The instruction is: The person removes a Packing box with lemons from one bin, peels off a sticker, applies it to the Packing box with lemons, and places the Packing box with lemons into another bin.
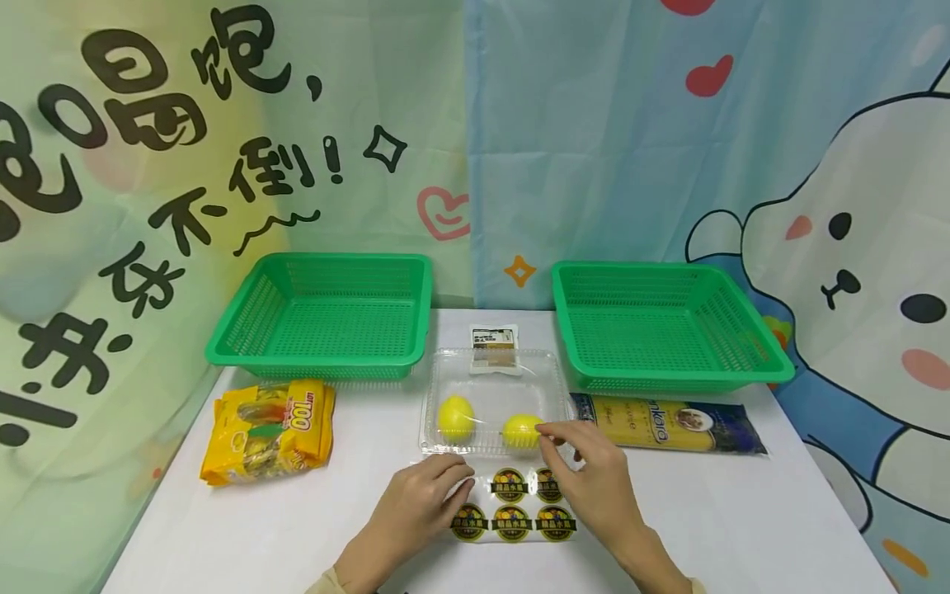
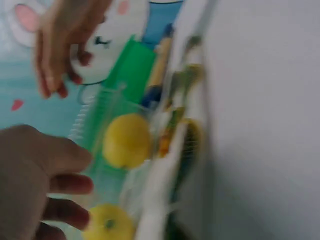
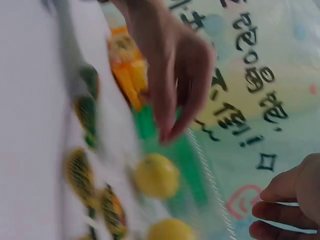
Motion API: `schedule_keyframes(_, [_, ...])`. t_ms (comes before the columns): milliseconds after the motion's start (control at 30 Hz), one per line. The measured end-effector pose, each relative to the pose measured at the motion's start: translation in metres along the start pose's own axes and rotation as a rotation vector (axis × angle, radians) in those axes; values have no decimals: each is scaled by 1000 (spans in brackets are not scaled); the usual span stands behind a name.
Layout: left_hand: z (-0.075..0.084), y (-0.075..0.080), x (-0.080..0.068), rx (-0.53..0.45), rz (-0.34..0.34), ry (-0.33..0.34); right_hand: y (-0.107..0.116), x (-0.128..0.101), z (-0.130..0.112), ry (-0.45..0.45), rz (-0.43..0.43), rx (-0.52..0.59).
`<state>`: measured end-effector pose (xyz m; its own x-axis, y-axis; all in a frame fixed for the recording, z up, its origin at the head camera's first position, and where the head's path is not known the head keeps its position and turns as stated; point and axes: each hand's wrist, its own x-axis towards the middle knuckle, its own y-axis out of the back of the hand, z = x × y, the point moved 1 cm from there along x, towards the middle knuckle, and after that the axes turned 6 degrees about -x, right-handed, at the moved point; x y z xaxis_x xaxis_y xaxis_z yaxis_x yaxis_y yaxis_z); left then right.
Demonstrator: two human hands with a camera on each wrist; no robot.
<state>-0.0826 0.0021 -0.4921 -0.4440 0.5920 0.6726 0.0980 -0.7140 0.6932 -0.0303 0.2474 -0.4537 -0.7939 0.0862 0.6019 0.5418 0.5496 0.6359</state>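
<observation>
A clear plastic clamshell fruit box (image 1: 491,402) lies at the middle of the white table (image 1: 779,528), with two yellow lemons (image 1: 456,417) held in its tray and its transparent lid, printed with round yellow-and-black stickers (image 1: 512,523), folded open toward the near edge. The left hand (image 1: 419,507) is laid on the near left part of that lid with fingers loosely curved; whether the lid is pinched or only pressed cannot be told (both wrist views are blurred). The right hand (image 1: 590,478) is held over the right side of the lid, its fingertips at the tray's near right corner beside the right lemon, relaxed and grasping nothing that can be seen.

The step in hand is judged to be the closing of the box. For that, the lid's near edge would have to be lifted by both hands, swung over the lemons and pressed onto the tray rim until it is snapped shut.
</observation>
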Motion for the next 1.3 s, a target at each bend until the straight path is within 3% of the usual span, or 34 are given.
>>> schedule_keyframes(100, [6,-14,-7,122,-114,1,-10,-11,-8,118,-42,-43])
schedule_keyframes(233, [10,-30,-9,235,-188,11,-25,-25,-13,200,-77,-157])
schedule_keyframes(333, [10,-40,-9,236,-229,30,-35,-33,-14,204,-111,-214])
schedule_keyframes(567, [8,-53,-12,230,-285,43,-45,-41,-11,123,-214,-245])
schedule_keyframes(733, [7,-56,-13,144,-267,65,-48,-43,-8,90,-255,-245])
schedule_keyframes(933, [5,-60,-14,86,-210,85,-49,-44,-7,92,-231,-221])
schedule_keyframes(1100, [5,-57,-11,56,-132,94,-50,-43,-7,104,-212,-188])
schedule_keyframes(1300, [6,-52,-6,-57,-29,152,-51,-40,-4,179,-171,-135])
